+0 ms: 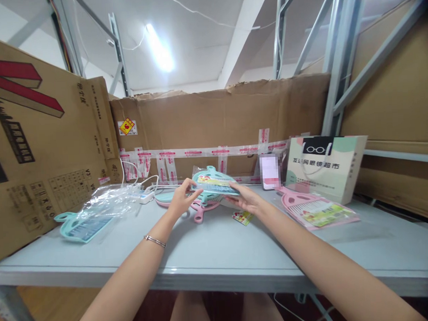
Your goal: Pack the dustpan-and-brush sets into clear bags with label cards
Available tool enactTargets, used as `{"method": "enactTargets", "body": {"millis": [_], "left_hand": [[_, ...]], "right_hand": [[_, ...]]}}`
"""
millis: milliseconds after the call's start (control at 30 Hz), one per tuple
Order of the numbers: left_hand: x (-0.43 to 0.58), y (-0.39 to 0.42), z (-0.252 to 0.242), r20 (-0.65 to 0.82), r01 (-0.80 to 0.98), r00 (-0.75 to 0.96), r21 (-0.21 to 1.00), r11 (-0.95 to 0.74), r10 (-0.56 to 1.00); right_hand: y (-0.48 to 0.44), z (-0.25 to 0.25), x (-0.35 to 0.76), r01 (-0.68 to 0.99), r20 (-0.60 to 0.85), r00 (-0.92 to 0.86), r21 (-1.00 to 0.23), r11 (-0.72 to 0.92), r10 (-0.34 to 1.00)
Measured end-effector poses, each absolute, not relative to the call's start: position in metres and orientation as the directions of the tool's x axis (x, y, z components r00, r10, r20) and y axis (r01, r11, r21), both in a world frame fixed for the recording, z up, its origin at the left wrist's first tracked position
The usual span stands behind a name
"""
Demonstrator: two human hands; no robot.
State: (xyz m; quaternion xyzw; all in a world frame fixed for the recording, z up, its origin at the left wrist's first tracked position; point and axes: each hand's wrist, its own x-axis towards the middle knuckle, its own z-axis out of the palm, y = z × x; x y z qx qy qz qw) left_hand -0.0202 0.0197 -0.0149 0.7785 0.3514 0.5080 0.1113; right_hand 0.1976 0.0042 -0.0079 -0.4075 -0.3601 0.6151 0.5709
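Observation:
A teal dustpan-and-brush set (211, 183) in a clear bag with a yellow-green printed card is held up over the middle of the table. My left hand (182, 198) pinches its left edge between thumb and fingers. At the right end, my right hand (246, 198) grips it, thumb on top and fingers underneath. Below it lie pink and teal dustpans, with a pink handle (199, 217) pointing towards me; the held set partly hides them. A small printed card (242, 217) rests on the table under my right hand.
A teal dustpan set (86, 228) with clear plastic bags (108, 201) lies left. Right are a pink bagged dustpan set (317, 208), a paper bag (325, 170) and a propped phone (269, 171). A white power strip (147, 196) and cardboard walls (198, 119) stand behind.

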Motion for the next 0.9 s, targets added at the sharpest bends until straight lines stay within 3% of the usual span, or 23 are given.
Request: {"method": "enactTargets", "body": {"millis": [167, 367, 433, 533, 633, 767, 900], "left_hand": [[-0.023, 0.023, -0.015, 0.717, 0.382, 0.173, 0.583, -0.717, 0.675], [-0.029, 0.027, -0.013, 0.766, 0.386, -0.004, 0.594, -0.706, 0.643], [-0.030, 0.028, -0.013, 0.777, 0.374, -0.007, 0.585, -0.719, 0.629], [-0.029, 0.031, -0.015, 0.759, 0.353, 0.045, 0.597, -0.721, 0.650], [-0.025, 0.035, -0.021, 0.722, 0.306, 0.121, 0.625, -0.718, 0.681], [-0.022, 0.039, -0.027, 0.602, 0.126, 0.158, 0.774, -0.620, 0.783], [-0.026, 0.040, -0.026, 0.444, 0.044, 0.291, 0.879, -0.475, 0.847]], "right_hand": [[-0.001, -0.004, 0.202, -0.414, 0.134, -0.120, -0.907, 0.073, 0.984], [-0.001, -0.013, 0.209, -0.174, 0.391, -0.325, -0.920, 0.351, 0.861], [0.001, -0.016, 0.207, -0.069, 0.443, -0.280, -0.894, 0.442, 0.852], [0.009, -0.021, 0.204, 0.006, 0.526, -0.072, -0.849, 0.528, 0.847], [0.015, -0.023, 0.203, -0.032, 0.550, 0.087, -0.832, 0.554, 0.831], [0.021, -0.025, 0.205, -0.222, 0.496, 0.074, -0.838, 0.499, 0.865], [0.029, -0.030, 0.208, -0.175, 0.414, 0.050, -0.892, 0.416, 0.909]]}}
